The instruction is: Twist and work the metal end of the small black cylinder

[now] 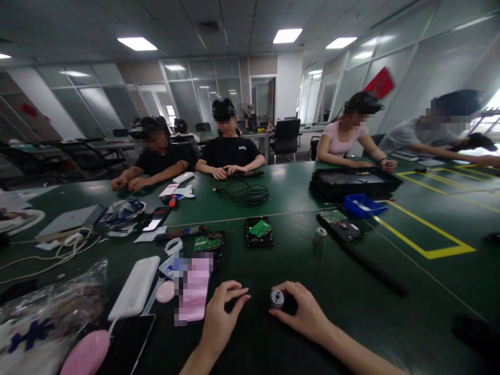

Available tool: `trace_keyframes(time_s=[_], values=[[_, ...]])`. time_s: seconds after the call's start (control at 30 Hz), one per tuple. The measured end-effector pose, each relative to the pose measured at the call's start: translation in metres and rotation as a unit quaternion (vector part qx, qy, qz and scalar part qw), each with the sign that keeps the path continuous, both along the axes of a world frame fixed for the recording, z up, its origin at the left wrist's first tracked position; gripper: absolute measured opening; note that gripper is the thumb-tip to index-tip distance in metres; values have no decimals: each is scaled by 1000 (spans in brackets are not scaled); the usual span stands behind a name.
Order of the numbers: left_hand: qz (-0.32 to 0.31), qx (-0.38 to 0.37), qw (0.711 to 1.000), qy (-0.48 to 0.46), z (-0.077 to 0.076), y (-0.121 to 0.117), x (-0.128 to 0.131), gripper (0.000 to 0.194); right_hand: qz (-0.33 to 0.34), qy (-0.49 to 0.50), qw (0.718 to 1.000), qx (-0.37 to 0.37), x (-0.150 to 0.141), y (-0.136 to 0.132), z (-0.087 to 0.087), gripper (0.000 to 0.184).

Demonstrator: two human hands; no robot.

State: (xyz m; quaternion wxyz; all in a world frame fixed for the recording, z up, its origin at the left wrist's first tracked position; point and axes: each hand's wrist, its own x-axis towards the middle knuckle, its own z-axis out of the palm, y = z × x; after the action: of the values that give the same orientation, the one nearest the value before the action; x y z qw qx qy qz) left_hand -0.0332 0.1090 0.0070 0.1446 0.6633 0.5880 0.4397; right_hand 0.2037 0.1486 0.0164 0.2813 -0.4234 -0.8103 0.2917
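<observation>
My right hand (302,308) grips a small silver metal cylinder (277,299) between thumb and fingers, its round top with dark spots facing up. A short way to the left, my left hand (223,311) is in a pinch, thumb and index fingertips nearly together; anything between them is too small to make out. A similar metal cylinder (320,235) stands upright farther off on the green table. Beyond my hands lie a hard drive with a loose green circuit board (260,228) on it, another hard drive (340,225) to the right and a green board (207,243) on a dark case.
On the left are a pink phone-shaped item (196,289), a white power bank (135,286), a black tablet or phone (127,344) and a plastic bag (58,323). To the right lie a dark bar (375,270) and a blue bin (363,205). Several people sit across the table.
</observation>
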Motion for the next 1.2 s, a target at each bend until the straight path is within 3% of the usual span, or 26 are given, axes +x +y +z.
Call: trace_keyframes(time_s=[0.2, 0.37, 0.8, 1.07, 1.2], values=[[-84, 64, 994, -31, 23, 5, 37, 11, 2, -2, 1000, 27, -1, -1, -1, 32], [-111, 53, 991, -49, 24, 13, 51, 10, 9, 1, 1000, 24, -1, 0, -3, 32], [-110, 36, 990, -78, 8, 15, 56, 16, 15, 21, 1000, 10, 1, 2, -6, 33], [-156, -12, 987, -45, 18, 16, 58, 9, 17, 29, 999, 17, 0, 3, -10, 31], [-108, 24, 992, 59, 22, 9, 33, 38, 19, 23, 1000, 5, 1, 1, -6, 32]])
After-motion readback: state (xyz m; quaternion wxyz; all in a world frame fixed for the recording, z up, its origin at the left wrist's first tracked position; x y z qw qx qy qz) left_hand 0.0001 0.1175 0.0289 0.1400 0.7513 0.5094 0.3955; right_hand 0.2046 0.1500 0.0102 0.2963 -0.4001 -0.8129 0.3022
